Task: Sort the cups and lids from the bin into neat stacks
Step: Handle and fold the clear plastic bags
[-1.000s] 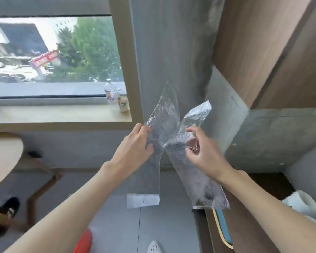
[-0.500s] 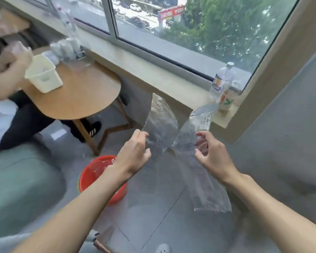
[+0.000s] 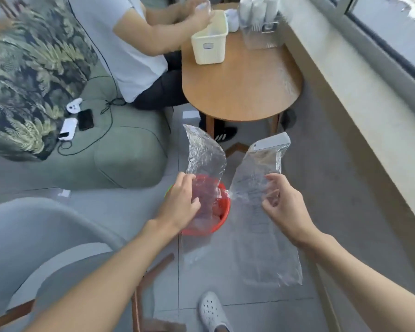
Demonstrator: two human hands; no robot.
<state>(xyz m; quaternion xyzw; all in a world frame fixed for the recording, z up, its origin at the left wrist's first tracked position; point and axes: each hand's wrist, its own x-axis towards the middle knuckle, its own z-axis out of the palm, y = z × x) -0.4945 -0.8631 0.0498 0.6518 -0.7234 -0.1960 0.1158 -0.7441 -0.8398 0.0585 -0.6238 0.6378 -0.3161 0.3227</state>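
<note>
While held by the near red basket [image 3: 222, 221] (discard, seemingly), left sleeve [image 3: 205, 159] is pinched in the left hand [image 3: 181, 202], right sleeve [image 3: 261, 168] in the right hand's [image 3: 283, 204] curled fingers; bin [image 3: 210, 47] and cups [image 3: 254, 10] stand on the far table [image 3: 244, 92].

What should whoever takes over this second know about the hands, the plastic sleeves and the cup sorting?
Left hand grips one clear plastic sleeve over the red bucket on the floor. Right hand pinches a second sleeve beside it.
Cream bin sits on the round table, another person's hands at it; white cup stacks stand in a clear holder behind.
Done: some cups stacked.
Left: probably drop the sleeves in the bucket, then go back to the bin; its contents are hidden.
</note>
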